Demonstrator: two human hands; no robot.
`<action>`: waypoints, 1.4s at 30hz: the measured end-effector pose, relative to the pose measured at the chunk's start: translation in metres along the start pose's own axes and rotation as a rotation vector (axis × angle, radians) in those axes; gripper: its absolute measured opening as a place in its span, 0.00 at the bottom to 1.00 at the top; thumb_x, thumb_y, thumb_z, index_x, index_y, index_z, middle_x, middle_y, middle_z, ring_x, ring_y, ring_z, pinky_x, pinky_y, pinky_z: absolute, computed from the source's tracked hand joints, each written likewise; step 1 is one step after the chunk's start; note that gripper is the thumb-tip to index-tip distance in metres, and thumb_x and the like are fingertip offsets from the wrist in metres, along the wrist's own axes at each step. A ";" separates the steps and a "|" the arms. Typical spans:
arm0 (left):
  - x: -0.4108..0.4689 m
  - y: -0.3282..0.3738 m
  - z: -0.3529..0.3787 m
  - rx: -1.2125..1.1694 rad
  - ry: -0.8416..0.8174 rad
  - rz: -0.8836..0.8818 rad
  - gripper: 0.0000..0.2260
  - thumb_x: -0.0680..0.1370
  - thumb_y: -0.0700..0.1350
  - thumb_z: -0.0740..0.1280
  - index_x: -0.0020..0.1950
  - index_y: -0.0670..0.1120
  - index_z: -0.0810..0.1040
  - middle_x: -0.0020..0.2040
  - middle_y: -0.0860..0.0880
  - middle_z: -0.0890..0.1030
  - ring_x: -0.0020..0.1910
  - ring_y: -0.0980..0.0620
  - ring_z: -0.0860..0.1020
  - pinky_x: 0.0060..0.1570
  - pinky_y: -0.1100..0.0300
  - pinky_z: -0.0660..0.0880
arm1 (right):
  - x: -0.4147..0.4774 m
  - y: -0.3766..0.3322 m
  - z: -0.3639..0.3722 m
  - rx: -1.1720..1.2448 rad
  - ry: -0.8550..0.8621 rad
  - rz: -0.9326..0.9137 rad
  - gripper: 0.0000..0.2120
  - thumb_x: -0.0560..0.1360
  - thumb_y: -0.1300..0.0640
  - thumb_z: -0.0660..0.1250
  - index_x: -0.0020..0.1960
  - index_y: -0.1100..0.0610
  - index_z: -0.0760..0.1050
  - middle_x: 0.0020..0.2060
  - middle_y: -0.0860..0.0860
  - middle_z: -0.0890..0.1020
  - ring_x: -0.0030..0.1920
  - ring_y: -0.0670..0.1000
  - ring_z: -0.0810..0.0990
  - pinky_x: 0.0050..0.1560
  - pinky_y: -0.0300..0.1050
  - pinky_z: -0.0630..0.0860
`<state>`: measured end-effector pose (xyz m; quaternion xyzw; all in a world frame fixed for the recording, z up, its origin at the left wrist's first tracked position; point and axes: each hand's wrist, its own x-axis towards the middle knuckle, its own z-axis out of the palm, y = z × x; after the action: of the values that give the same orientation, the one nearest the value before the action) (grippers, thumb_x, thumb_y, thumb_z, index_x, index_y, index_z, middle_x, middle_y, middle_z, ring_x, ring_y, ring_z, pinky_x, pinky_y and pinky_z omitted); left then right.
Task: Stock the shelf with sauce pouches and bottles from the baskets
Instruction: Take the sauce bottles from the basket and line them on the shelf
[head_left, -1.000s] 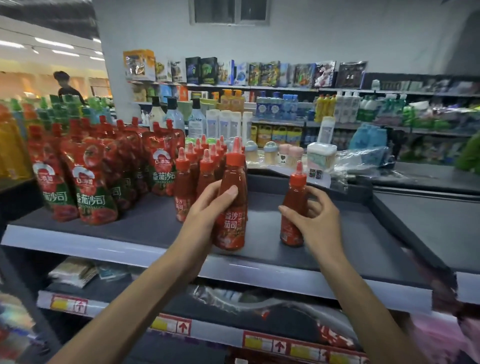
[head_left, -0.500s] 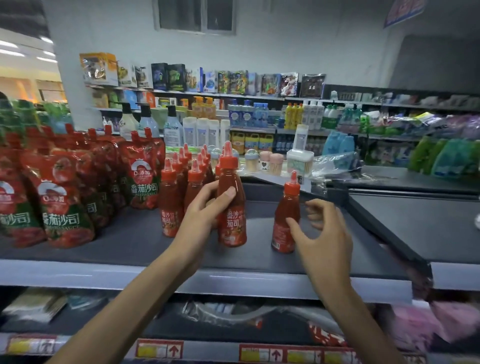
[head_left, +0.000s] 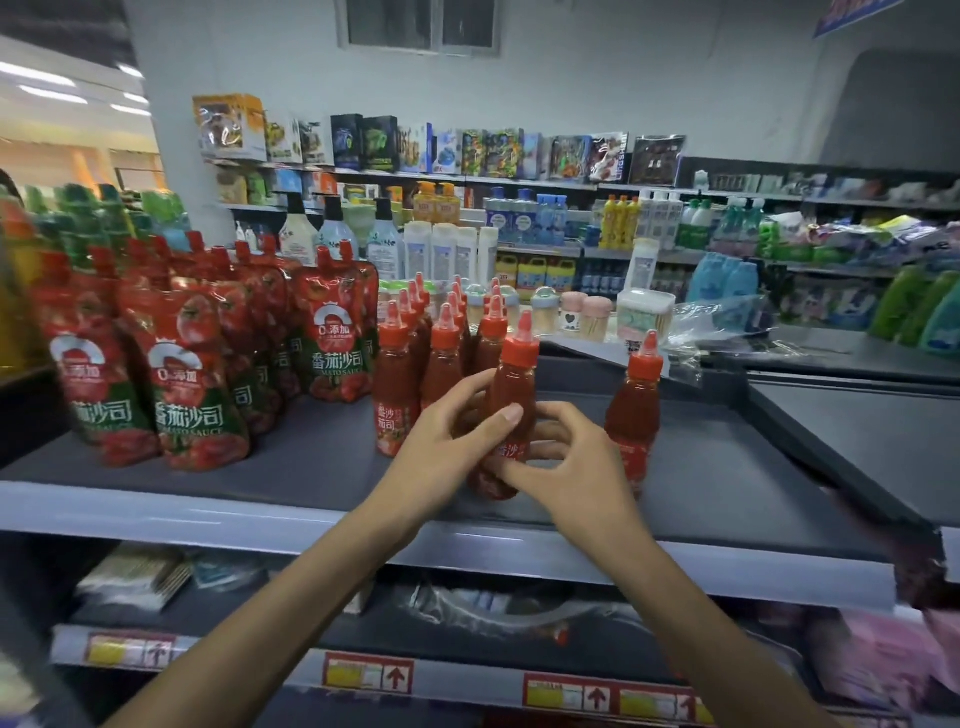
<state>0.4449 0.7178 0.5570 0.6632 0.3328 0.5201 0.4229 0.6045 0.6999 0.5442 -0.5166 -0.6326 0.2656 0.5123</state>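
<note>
My left hand (head_left: 447, 447) and right hand (head_left: 569, 470) both gripped one sauce bottle (head_left: 514, 384) on the shelf (head_left: 727, 467); next, I reckoned, seat it beside the row (head_left: 395, 364).

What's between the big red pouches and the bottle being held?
A bunch of red-capped sauce bottles standing on the shelf, shown in the head view.

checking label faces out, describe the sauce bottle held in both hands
The sauce bottle is clear plastic full of red sauce, with a red pointed nozzle cap and a white-lettered label low on its body. It leans slightly, top to the right, near the front of the dark shelf, beside the bottle row. The left hand grips its middle, thumb across the front; the right hand pinches its lower part, partly covering the label.
</note>
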 end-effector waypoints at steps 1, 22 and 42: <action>-0.002 -0.003 -0.006 0.043 0.017 0.011 0.19 0.80 0.48 0.72 0.71 0.52 0.78 0.61 0.52 0.85 0.63 0.55 0.81 0.65 0.54 0.77 | 0.002 0.003 0.002 -0.003 0.007 -0.001 0.24 0.67 0.56 0.83 0.60 0.49 0.78 0.47 0.42 0.86 0.47 0.38 0.84 0.47 0.36 0.82; 0.025 -0.065 -0.094 0.533 0.348 -0.174 0.25 0.70 0.49 0.82 0.61 0.49 0.74 0.46 0.57 0.80 0.45 0.58 0.79 0.45 0.60 0.75 | 0.066 0.034 0.030 -0.175 0.030 0.020 0.23 0.69 0.56 0.82 0.60 0.49 0.77 0.45 0.41 0.84 0.44 0.43 0.85 0.53 0.48 0.84; 0.024 -0.078 -0.098 0.576 0.368 -0.192 0.21 0.69 0.50 0.82 0.56 0.49 0.78 0.44 0.59 0.81 0.41 0.63 0.78 0.39 0.66 0.71 | 0.069 0.048 0.034 -0.284 0.025 0.081 0.25 0.62 0.50 0.85 0.54 0.50 0.78 0.44 0.44 0.86 0.43 0.43 0.86 0.53 0.49 0.84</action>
<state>0.3553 0.7927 0.5063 0.6162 0.5973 0.4735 0.1984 0.5959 0.7859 0.5169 -0.6122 -0.6360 0.1874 0.4309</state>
